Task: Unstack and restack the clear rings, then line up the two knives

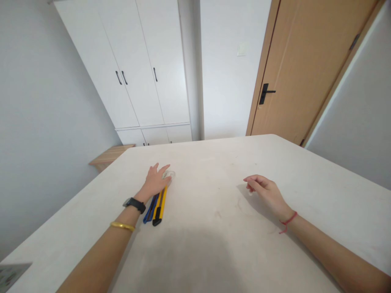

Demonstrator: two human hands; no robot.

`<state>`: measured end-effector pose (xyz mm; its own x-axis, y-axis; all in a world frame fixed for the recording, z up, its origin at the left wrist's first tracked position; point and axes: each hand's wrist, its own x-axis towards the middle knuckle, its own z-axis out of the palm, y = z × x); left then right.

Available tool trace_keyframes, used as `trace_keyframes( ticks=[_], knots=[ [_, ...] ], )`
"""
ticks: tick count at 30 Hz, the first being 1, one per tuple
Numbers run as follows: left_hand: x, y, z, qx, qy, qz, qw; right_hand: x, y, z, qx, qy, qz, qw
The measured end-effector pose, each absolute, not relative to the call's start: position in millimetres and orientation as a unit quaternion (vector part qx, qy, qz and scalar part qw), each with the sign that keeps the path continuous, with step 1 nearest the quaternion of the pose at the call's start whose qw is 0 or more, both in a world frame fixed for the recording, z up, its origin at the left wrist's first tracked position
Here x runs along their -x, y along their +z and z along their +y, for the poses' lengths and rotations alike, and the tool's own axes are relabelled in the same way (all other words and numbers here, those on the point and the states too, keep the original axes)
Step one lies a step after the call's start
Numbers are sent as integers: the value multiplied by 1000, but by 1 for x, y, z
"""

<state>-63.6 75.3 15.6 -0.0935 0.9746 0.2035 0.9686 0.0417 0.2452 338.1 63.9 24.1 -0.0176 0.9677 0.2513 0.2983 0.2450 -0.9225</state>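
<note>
Left hand (155, 182) rests open against a clear plastic piece (169, 175) by two utility knives (157, 206), right hand (262, 192) curled with fingers together, both idle on the white surface (207, 260).

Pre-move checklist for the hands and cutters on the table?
1. Left hand off the yellow utility knife: not ok, its palm lies over the knife's upper end.
2. Knife blade retracted: cannot tell, that end is hidden under the hand.
3. Blue-handled tool parallel to the knife: ok, they lie side by side.
4. Clear plastic object within reach: ok, at the left hand's fingertips.
5. Right hand empty: cannot tell, something small and pale shows under its curled fingers.
</note>
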Motion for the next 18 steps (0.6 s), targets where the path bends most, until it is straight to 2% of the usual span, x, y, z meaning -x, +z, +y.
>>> trace_keyframes(
  ticks=[7, 11, 14, 18],
  knots=[
    [33, 26, 98, -733, 139, 663, 65, -340, 26, 63, 512, 334, -629, 479],
    [-13, 22, 81, -798, 161, 573, 100, -338, 25, 60, 506, 337, -643, 466],
    [-50, 19, 60, -844, 228, 451, 178, -335, 21, 58, 501, 342, -659, 446],
    [-78, 18, 37, -847, 247, 412, 228, -332, 16, 57, 485, 322, -699, 415]
  ],
)
